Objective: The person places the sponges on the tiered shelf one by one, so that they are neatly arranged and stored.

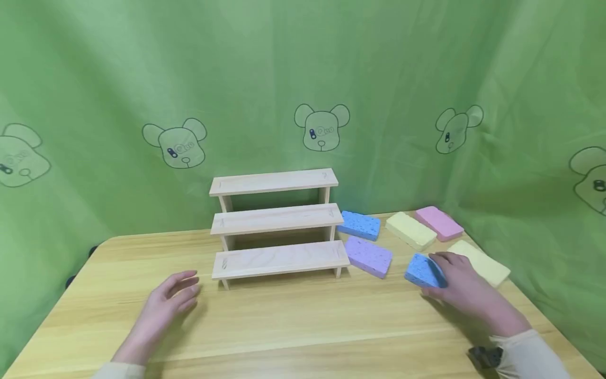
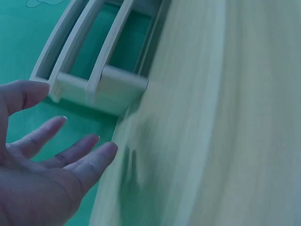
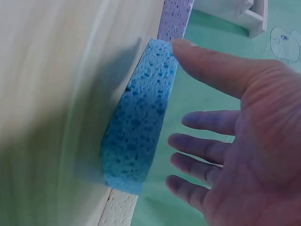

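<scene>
My right hand [image 1: 461, 281] is over the right end of a blue sponge [image 1: 421, 269] on the table. In the right wrist view its thumb and fingers are spread beside the blue sponge [image 3: 136, 117], with the thumb tip right at one end. Left of the wooden three-step rack [image 1: 279, 258], my left hand [image 1: 165, 300] hovers above the table with loosely bent fingers and nothing in them. The left wrist view shows this hand [image 2: 51, 165] spread near the rack's end [image 2: 108, 92].
Beside the rack lie a purple sponge [image 1: 369, 257] and another blue sponge [image 1: 360, 225]. Farther right are a yellow sponge [image 1: 411, 230], a pink sponge [image 1: 439, 223] and a second yellow one [image 1: 483, 263], partly behind my right hand. A green curtain [image 1: 265, 79] closes off the back and sides.
</scene>
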### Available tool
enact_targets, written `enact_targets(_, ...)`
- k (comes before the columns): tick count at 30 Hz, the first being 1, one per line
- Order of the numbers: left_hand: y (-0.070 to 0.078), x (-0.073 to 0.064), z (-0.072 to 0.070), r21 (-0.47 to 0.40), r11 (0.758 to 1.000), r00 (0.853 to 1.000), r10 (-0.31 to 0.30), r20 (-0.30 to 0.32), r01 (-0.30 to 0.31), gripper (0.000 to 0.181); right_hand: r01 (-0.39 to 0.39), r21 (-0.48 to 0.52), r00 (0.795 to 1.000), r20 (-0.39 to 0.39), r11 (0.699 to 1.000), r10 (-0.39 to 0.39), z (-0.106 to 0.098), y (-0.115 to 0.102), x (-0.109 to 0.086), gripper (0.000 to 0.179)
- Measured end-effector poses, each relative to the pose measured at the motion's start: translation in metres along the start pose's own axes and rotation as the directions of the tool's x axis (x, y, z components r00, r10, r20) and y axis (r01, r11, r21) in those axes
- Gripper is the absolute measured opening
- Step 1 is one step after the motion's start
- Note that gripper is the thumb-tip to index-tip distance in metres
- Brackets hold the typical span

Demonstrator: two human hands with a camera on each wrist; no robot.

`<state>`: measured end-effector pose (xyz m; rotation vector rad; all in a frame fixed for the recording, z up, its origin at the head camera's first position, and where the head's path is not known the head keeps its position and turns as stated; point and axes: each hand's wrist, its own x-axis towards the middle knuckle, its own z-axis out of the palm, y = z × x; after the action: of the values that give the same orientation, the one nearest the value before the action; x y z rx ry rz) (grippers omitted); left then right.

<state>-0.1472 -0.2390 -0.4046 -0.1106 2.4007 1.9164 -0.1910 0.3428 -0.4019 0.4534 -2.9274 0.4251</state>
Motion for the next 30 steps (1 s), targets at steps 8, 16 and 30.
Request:
enact_targets(8,0.001,0.025,0.016,-0.202,0.979,0.998,-0.021,0.057,0.032,0.05,-0.031,-0.002,0.998,0.046,1.0,0.031,-0.002,0.008,-0.004,0.089)
enact_targets(16,-0.008,0.04,0.028,-0.366,0.929,0.998,-0.046,0.038,0.057,0.047,-0.036,-0.002,0.998,0.059,0.999,0.036,0.0,0.014,-0.009,0.09)
enact_targets(30,-0.011,0.047,0.045,-0.41,0.909,0.997,-0.082,0.009,0.079,0.03,-0.07,-0.019,0.994,0.086,0.997,0.071,-0.001,0.028,-0.014,0.092)
